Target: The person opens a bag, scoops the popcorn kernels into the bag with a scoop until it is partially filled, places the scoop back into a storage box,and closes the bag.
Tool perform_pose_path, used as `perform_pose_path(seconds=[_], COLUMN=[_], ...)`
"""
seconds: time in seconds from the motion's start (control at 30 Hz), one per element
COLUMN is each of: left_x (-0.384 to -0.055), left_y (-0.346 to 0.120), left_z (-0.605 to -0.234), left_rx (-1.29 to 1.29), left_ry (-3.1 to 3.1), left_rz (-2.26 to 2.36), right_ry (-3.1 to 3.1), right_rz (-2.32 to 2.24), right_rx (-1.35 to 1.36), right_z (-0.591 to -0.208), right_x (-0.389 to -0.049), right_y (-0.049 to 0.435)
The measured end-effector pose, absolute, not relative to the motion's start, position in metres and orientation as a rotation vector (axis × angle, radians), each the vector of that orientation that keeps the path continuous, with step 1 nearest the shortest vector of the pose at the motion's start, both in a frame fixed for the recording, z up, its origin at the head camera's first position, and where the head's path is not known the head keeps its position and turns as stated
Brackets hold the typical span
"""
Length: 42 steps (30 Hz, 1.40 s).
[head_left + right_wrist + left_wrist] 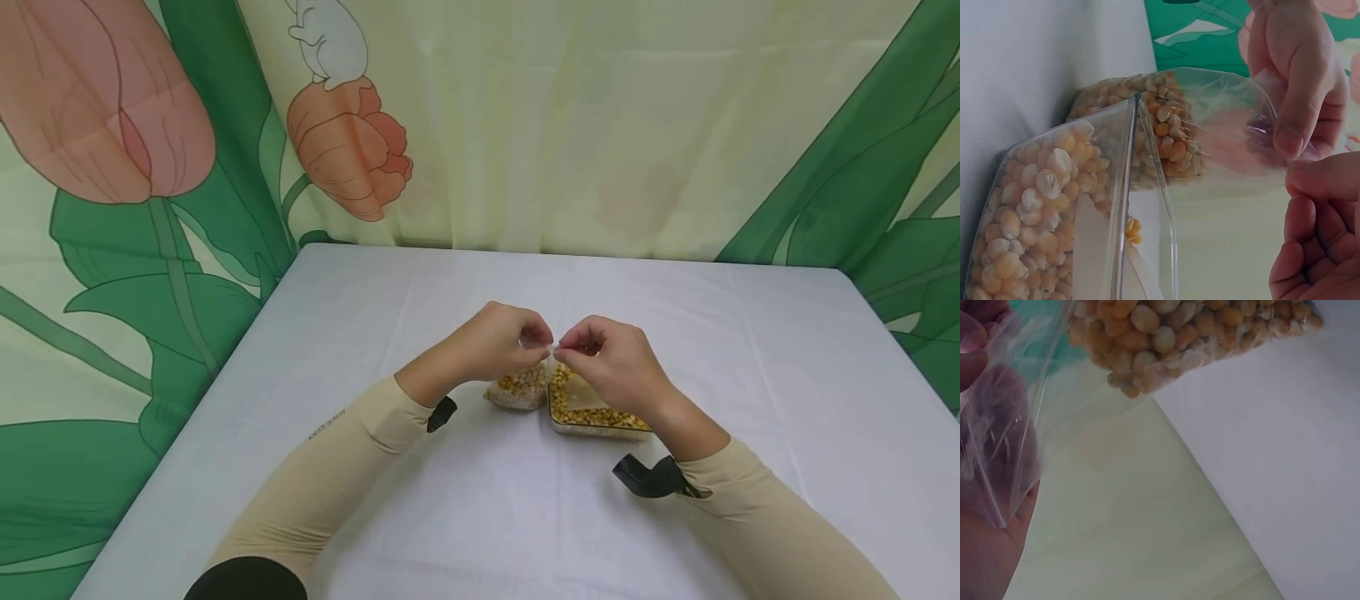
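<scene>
A clear plastic bag [520, 389] part filled with corn kernels [1166, 328] stands on the table, its top drawn upward. My left hand [504, 340] pinches the bag's upper edge between thumb and fingers, and the loose film hangs over its palm in the left wrist view. Close beside it, my right hand [617, 362] pinches the edge at the bag's mouth; the two hands' fingertips almost meet in the right wrist view. Just right of the bag, partly under my right hand, is a clear box [1124, 206] of corn kernels with a flat pale piece [581, 393] lying in it.
A white cloth covers the table [450, 517]. Behind it hangs a curtain [585, 125] printed with flowers and leaves. Black straps [651, 477] show at both wrists, near the sleeve cuffs.
</scene>
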<state>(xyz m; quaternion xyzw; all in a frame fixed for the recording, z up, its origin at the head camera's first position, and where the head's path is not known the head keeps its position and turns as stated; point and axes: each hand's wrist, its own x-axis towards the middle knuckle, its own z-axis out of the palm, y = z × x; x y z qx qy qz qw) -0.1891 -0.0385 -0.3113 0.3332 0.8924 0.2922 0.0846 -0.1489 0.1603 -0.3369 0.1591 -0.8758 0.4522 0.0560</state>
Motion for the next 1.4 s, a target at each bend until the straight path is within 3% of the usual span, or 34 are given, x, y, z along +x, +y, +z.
perform_pose_path(seconds=[0.6,1.4], left_x=[-0.184,-0.183], left_y=[-0.041,-0.085], left_z=[-0.314,-0.327], left_rx=[1.06,1.001], left_ry=[2.719,2.772], left_rz=[0.807,0.947], right_ry=[-2.625,-2.62], right_rz=[1.381,1.4], right_rx=[0.514,0.441], right_z=[-0.339,-0.34], right_x=[-0.149,-0.148], right_y=[0.157,0.156])
